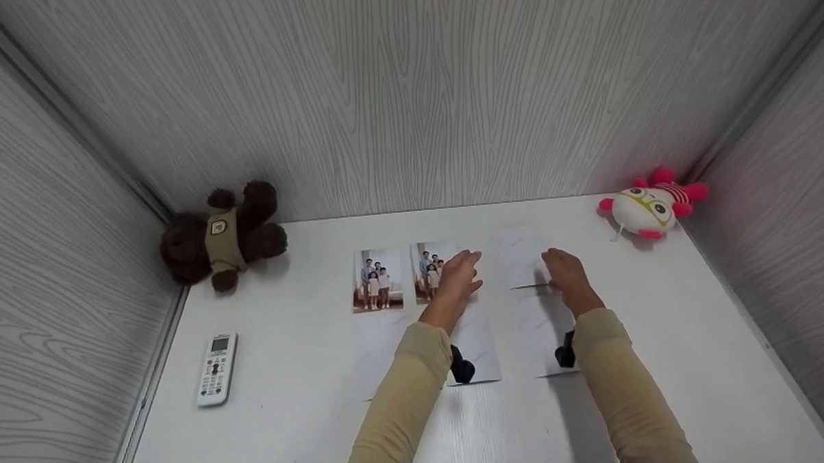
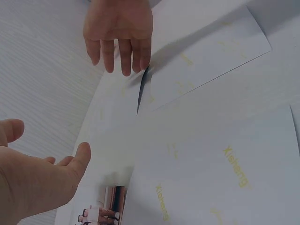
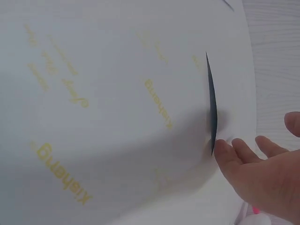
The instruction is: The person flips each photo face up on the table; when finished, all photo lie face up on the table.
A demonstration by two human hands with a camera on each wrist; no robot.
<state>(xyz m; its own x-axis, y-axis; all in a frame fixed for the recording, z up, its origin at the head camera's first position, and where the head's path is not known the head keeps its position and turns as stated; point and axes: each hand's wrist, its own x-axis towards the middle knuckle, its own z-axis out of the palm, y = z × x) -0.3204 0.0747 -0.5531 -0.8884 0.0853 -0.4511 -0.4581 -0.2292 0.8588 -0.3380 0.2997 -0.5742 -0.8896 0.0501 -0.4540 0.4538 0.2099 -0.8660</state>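
My left hand (image 1: 457,281), fingers loose and grasping nothing, covers the right side of a family photo (image 1: 425,273) just below the middle of the frame; a matching photo (image 1: 377,282) lies to its left. My right hand (image 1: 571,278), also relaxed and holding nothing, is at the right edge of a white card (image 1: 516,256), right of centre; I cannot tell whether they touch.
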